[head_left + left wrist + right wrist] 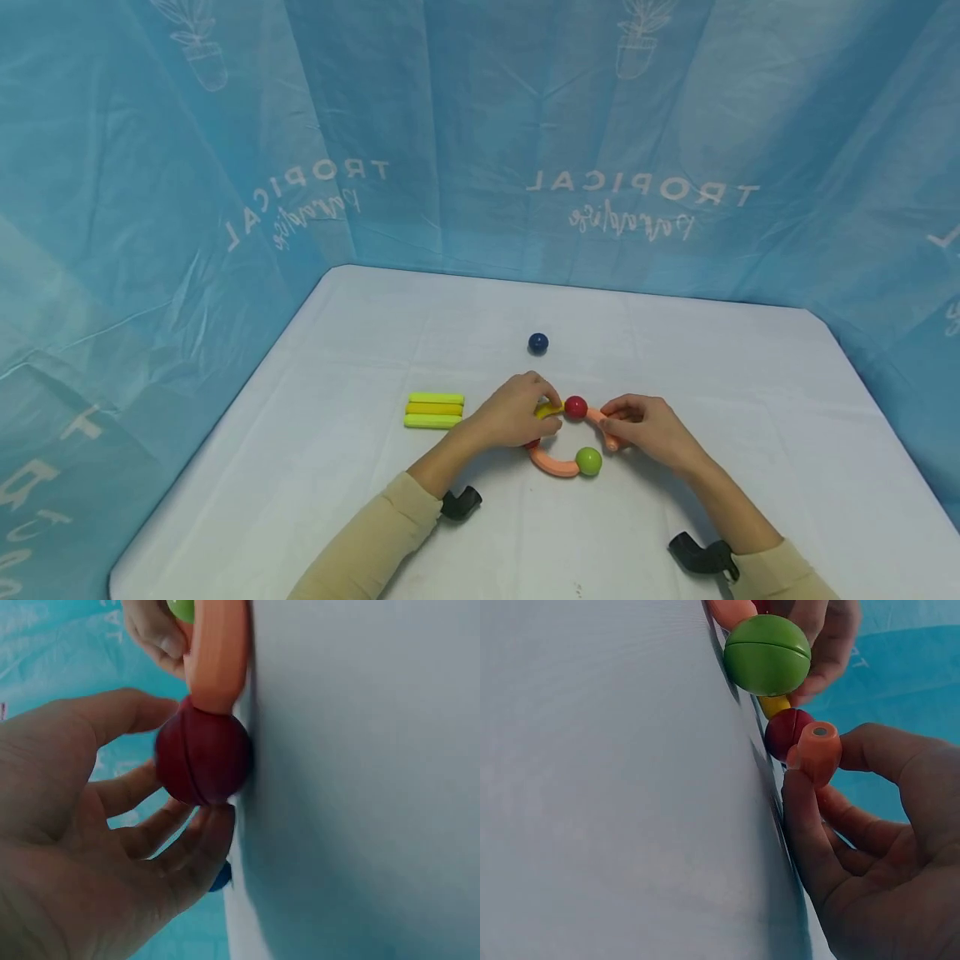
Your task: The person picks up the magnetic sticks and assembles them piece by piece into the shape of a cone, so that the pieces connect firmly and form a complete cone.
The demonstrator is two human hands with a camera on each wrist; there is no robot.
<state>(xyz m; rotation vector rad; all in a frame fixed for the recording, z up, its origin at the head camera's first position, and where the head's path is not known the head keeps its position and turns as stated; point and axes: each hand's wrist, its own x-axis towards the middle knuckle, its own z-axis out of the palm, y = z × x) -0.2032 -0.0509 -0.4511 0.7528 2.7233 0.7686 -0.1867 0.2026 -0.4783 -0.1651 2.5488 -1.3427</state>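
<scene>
A ring of magnetic-looking balls and curved sticks lies on the white table. My left hand (pixel 517 412) pinches the yellow curved stick (pixel 550 409), its fingers around the left red ball (pixel 202 756), which is mostly hidden in the head view. Between thumb and fingertips, my right hand (pixel 651 429) grips an orange curved stick (pixel 820 756). That stick's far end meets another red ball (pixel 576 407); its near end is free, showing a round grey spot. A second orange curved stick (pixel 553 464) joins the left red ball to a green ball (pixel 588 461).
Several straight yellow and lime sticks (pixel 434 410) lie side by side left of the ring. A dark blue ball (pixel 537 343) sits farther back. Blue printed curtains (pixel 480 125) enclose the white table (pixel 337 358). Black curved mounts (pixel 701 555) show at the wrists.
</scene>
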